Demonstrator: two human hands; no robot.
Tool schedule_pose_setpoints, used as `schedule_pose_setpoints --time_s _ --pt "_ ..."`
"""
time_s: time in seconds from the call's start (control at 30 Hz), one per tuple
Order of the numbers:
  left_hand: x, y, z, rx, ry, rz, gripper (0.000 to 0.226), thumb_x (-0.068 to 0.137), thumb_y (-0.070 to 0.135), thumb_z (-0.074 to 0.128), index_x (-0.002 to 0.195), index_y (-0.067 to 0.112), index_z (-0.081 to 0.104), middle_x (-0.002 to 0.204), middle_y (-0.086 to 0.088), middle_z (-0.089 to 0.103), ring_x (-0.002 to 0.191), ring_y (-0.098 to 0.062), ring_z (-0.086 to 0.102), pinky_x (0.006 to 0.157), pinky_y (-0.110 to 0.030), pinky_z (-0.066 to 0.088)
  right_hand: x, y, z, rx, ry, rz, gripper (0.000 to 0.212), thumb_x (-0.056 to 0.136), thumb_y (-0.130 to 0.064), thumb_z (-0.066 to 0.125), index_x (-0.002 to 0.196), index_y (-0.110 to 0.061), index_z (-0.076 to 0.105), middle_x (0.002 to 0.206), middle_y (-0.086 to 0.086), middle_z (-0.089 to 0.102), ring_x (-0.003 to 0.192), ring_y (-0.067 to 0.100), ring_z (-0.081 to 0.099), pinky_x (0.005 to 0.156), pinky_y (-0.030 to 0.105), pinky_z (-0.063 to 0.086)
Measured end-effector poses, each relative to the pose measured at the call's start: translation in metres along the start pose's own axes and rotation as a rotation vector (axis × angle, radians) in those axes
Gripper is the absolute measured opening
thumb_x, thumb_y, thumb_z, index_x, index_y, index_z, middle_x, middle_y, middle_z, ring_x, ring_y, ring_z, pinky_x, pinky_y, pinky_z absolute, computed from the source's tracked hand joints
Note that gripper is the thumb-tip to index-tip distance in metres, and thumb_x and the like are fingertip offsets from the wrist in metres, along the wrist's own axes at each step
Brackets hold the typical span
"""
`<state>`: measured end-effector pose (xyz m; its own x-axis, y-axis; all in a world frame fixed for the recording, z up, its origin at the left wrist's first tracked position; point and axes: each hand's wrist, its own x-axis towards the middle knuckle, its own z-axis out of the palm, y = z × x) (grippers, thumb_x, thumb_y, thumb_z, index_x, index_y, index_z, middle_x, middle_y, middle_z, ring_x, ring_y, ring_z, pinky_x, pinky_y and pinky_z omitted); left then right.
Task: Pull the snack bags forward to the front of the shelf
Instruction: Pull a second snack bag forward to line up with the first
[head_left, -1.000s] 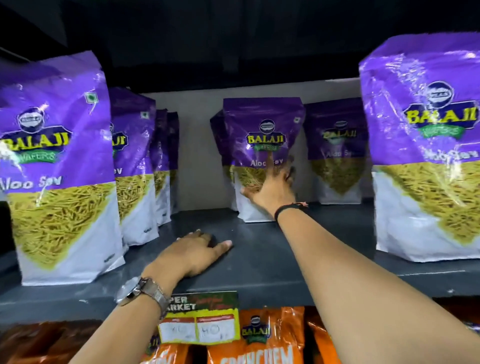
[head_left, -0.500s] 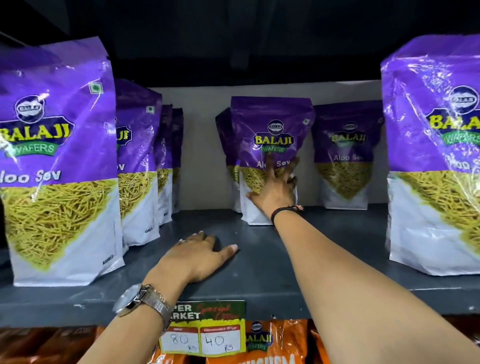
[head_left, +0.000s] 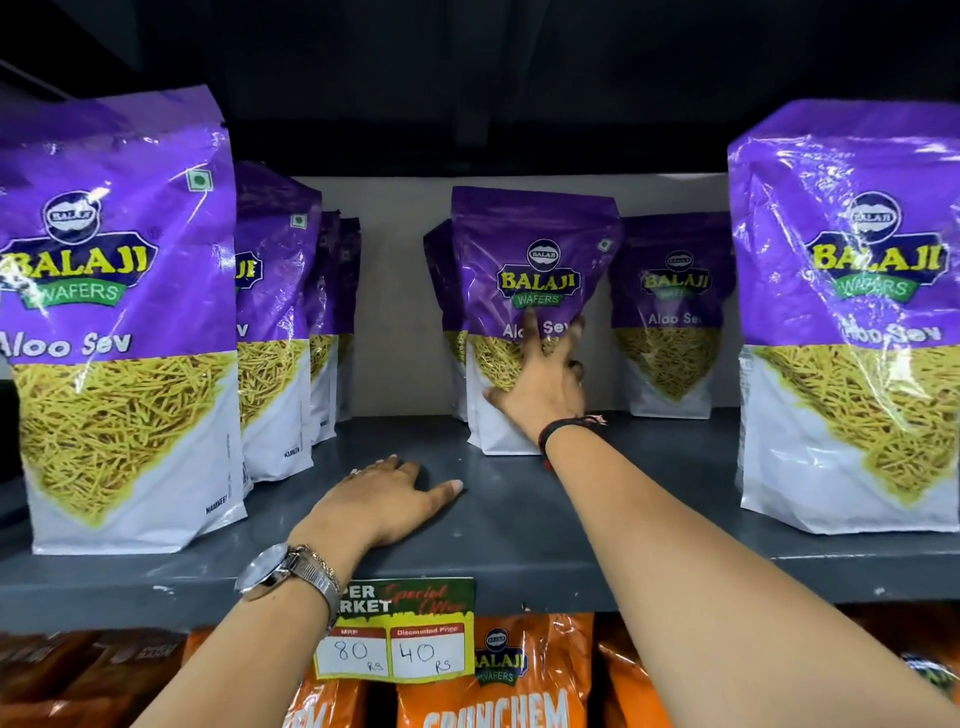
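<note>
Purple Balaji Aloo Sev bags stand on a grey shelf (head_left: 545, 525). One bag (head_left: 530, 270) stands at the back middle, with another bag (head_left: 439, 291) partly hidden behind it. My right hand (head_left: 545, 384) lies spread on the front of the middle bag, fingers curling round its right edge. My left hand (head_left: 379, 506) rests flat on the bare shelf near the front, holding nothing. A further bag (head_left: 670, 312) stands at the back right. Large bags stand at the front left (head_left: 114, 322) and front right (head_left: 852, 322).
A row of several bags (head_left: 275, 317) runs back behind the front left bag. A price tag (head_left: 405, 631) hangs on the shelf's front lip. Orange snack bags (head_left: 498, 680) fill the shelf below. Bare shelf lies between the middle bag and the front edge.
My right hand has stayed on the middle bag, its fingers wrapping further round the right edge. The bag leans slightly forward. The left hand has not moved.
</note>
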<state>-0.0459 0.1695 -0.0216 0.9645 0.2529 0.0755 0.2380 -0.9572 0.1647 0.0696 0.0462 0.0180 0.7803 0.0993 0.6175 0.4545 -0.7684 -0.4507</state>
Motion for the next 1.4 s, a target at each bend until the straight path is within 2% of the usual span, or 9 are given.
schedule_pose_setpoints --time_s 0.13,0.4,0.57,0.7,0.83,1.4 --pt "0.000 0.000 0.000 -0.001 -0.010 -0.010 0.076 0.088 0.065 0.026 0.148 0.018 0.023 0.160 -0.005 0.014 0.147 -0.022 0.015 0.119 -0.035 0.014 -0.013 -0.003 -0.012 -0.039 -0.005 -0.002 0.098 0.079 -0.043 0.069 0.150 -0.031 0.001 0.154 0.023 -0.011 0.127 0.050 0.035 0.099 0.043 0.043" --pt "0.004 -0.003 0.002 0.006 -0.019 -0.013 0.069 0.092 0.059 0.022 0.148 0.018 0.023 0.160 -0.008 0.013 0.147 -0.024 0.014 0.120 -0.037 0.014 -0.049 -0.009 -0.040 -0.075 0.017 -0.029 0.101 0.078 -0.045 0.070 0.150 -0.032 0.001 0.155 0.022 -0.009 0.121 0.043 0.043 0.090 0.040 0.048" --pt "0.008 -0.005 0.004 0.021 -0.037 -0.004 0.066 0.094 0.055 0.020 0.149 0.017 0.021 0.160 -0.011 0.011 0.148 -0.024 0.011 0.121 -0.037 0.011 -0.073 -0.014 -0.059 -0.086 0.005 -0.025 0.100 0.079 -0.047 0.068 0.150 -0.035 -0.001 0.155 0.021 -0.013 0.119 0.041 0.045 0.090 0.040 0.047" --pt "0.012 -0.007 0.005 0.030 -0.052 -0.003 0.065 0.095 0.053 0.017 0.149 0.018 0.019 0.160 -0.012 0.011 0.148 -0.024 0.007 0.122 -0.039 0.008 -0.091 -0.018 -0.072 -0.102 0.000 -0.027 0.101 0.078 -0.049 0.068 0.149 -0.035 -0.002 0.155 0.021 -0.011 0.122 0.039 0.042 0.087 0.039 0.049" --pt "0.013 -0.008 0.007 0.047 -0.035 0.007 0.065 0.094 0.054 0.017 0.147 0.018 0.024 0.158 -0.013 0.017 0.147 -0.026 0.014 0.120 -0.041 0.013 -0.106 -0.020 -0.084 -0.109 -0.002 -0.033 0.101 0.078 -0.050 0.068 0.149 -0.035 -0.002 0.155 0.020 -0.012 0.123 0.038 0.041 0.085 0.038 0.050" --pt "0.009 -0.007 0.005 0.048 -0.048 0.021 0.065 0.094 0.056 0.019 0.148 0.020 0.022 0.160 -0.010 0.012 0.148 -0.023 0.007 0.121 -0.039 0.009 -0.133 -0.029 -0.106 -0.128 -0.001 -0.051 0.103 0.075 -0.056 0.066 0.149 -0.036 -0.003 0.154 0.018 -0.012 0.120 0.035 0.042 0.084 0.036 0.048"
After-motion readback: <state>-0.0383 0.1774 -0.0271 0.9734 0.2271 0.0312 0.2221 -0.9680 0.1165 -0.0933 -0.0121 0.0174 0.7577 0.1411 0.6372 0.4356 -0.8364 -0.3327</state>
